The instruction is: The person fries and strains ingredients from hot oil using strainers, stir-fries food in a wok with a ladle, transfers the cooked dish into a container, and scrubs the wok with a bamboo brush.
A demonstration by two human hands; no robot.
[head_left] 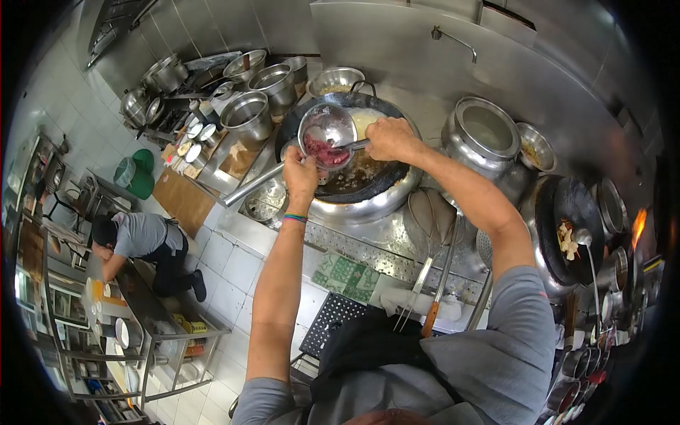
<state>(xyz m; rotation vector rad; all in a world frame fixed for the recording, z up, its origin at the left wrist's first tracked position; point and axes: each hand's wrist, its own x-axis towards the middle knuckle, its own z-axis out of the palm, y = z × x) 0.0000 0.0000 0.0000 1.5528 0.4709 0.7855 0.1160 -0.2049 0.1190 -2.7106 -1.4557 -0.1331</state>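
Note:
My left hand (301, 173) is closed on the near rim of a metal bowl (327, 122), which is tilted above a large dark wok (375, 185). Raw red meat (326, 151) lies in pieces along the bowl's lower side. My right hand (393, 139) is wrapped around a dark-handled utensil (358, 144). Its far end reaches into the bowl among the meat, so its shape is hidden. Brown bubbling liquid (347, 179) shows in the wok below.
Left of the wok stand several metal pots (248, 117). A lidless metal pot (487, 129) and a second wok (574, 219) with food and a ladle are at right. Strainers (431, 216) lie in front. A flame (639, 228) burns far right. Another person (145, 241) bends over a counter at left.

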